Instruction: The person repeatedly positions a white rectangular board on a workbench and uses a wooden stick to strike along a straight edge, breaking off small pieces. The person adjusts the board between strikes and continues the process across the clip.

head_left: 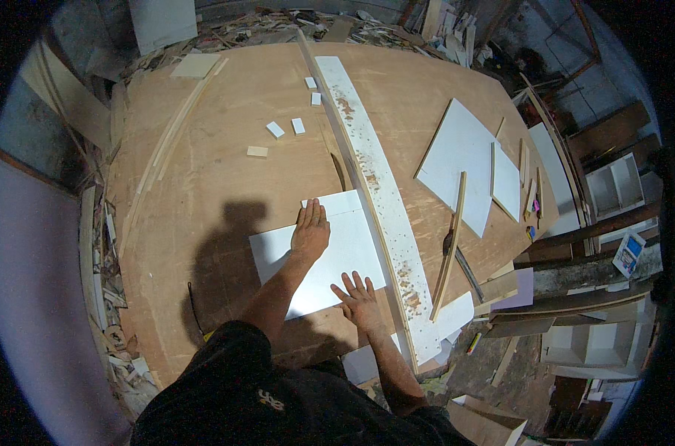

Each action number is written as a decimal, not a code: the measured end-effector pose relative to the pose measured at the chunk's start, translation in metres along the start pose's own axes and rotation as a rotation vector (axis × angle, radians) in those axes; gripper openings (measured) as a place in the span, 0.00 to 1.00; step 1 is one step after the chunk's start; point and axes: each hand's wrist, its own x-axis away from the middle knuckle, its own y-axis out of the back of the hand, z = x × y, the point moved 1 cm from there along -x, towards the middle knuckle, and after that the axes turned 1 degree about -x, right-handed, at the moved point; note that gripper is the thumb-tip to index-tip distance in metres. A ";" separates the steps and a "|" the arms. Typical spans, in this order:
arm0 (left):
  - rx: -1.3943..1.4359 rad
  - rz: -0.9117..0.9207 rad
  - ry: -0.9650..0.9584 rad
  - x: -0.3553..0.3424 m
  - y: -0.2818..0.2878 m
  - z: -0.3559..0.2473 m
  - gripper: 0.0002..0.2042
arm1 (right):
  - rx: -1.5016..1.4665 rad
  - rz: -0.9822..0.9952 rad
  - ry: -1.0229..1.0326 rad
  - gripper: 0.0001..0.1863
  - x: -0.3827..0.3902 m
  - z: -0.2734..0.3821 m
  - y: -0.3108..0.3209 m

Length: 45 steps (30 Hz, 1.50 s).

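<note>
A white rectangular panel (324,271) lies flat on the large brown plywood tabletop, its right side along a long fence-like board (367,163) with a chipped white face. A thin seam or line crosses the panel near its far edge; a white strip (343,202) shows beyond it. My left hand (310,232) lies flat over that line with its fingers stretched forward, holding nothing. Nearer to me, my right hand (361,303) rests on the panel's near right corner, fingers spread. What lies under my left palm is hidden.
Several small white blocks (299,126) and a pale block (257,152) lie beyond the panel. Right of the long board are white panels (460,167) and wooden strips (449,245). Long thin strips (175,119) lie at far left. Offcuts (352,30) heap behind the table.
</note>
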 end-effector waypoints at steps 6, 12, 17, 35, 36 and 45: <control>0.025 -0.043 0.002 -0.002 -0.002 0.002 0.27 | -0.014 -0.035 0.013 0.37 -0.002 -0.002 -0.001; -0.001 -0.065 0.007 -0.006 -0.007 0.004 0.27 | 0.009 -0.016 0.020 0.37 -0.007 -0.006 -0.004; 0.002 -0.104 0.018 -0.009 -0.008 0.006 0.27 | 0.010 -0.004 0.019 0.37 -0.012 -0.008 -0.004; 0.067 -0.109 0.017 -0.022 -0.009 0.017 0.26 | -0.001 -0.047 0.047 0.37 -0.030 -0.008 0.002; 0.049 -0.131 0.012 -0.023 -0.008 0.017 0.26 | -0.001 -0.037 0.040 0.36 -0.031 -0.008 0.002; -0.034 -0.117 0.019 -0.028 -0.003 0.019 0.26 | -0.003 -0.016 0.045 0.34 -0.040 -0.008 0.007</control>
